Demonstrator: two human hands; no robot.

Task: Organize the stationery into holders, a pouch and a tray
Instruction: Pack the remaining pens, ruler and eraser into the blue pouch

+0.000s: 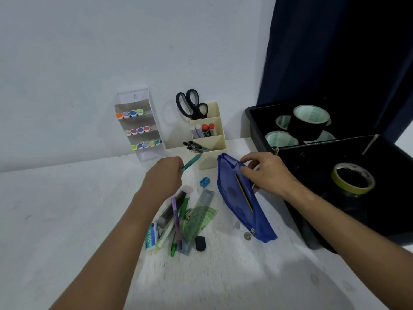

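Left hand [164,175] clenched round teal pen [192,161], right hand [266,173] pinching blue pouch [241,202] — apparently unzipped

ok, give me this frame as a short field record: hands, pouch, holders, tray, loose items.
left hand: shut on teal pen
right hand: holding open blue zip pouch
pouch contents: yellow pencil
cream three-tier holder: black scissors, glue sticks, black pens
clear tiered rack: highlighters
black tray: tape rolls
loose on table: blue sharpener, green ruler, black eraser
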